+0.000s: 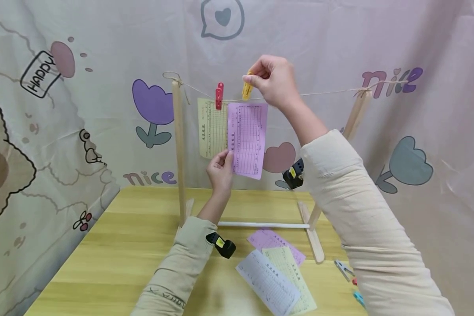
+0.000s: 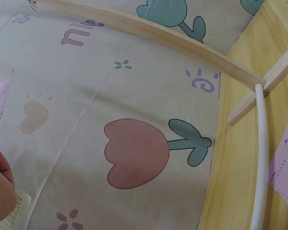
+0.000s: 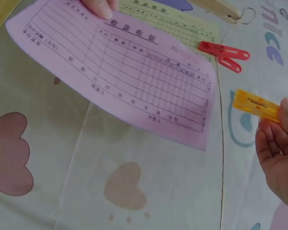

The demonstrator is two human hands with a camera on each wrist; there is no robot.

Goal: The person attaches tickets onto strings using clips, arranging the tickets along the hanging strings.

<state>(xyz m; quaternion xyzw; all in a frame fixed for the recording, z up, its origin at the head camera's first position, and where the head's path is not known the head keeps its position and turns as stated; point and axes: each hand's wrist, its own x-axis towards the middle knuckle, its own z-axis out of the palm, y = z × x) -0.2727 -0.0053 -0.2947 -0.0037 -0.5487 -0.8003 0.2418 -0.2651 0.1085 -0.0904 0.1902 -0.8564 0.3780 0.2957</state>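
My left hand (image 1: 221, 173) pinches the lower left edge of a pink printed form (image 1: 248, 140), whose top edge is right at a thin string (image 1: 324, 92). Between the thumb and fingers of my right hand (image 1: 274, 81) is a yellow clothespin (image 1: 246, 87), held just above the form's top edge. In the right wrist view this clothespin (image 3: 255, 104) is beside the string, apart from the pink form (image 3: 120, 72). To the left, a red clothespin (image 1: 219, 96) clips a yellow form (image 1: 213, 127) to the string; the pink form overlaps its right side.
Wooden posts (image 1: 179, 153) hold up the string, joined low down by a white rod (image 1: 264, 225). On the table (image 1: 114, 245) lie a white form (image 1: 268, 281), a yellow form (image 1: 300, 285) and pink paper (image 1: 276, 243). Loose clothespins (image 1: 343, 269) lie at the right.
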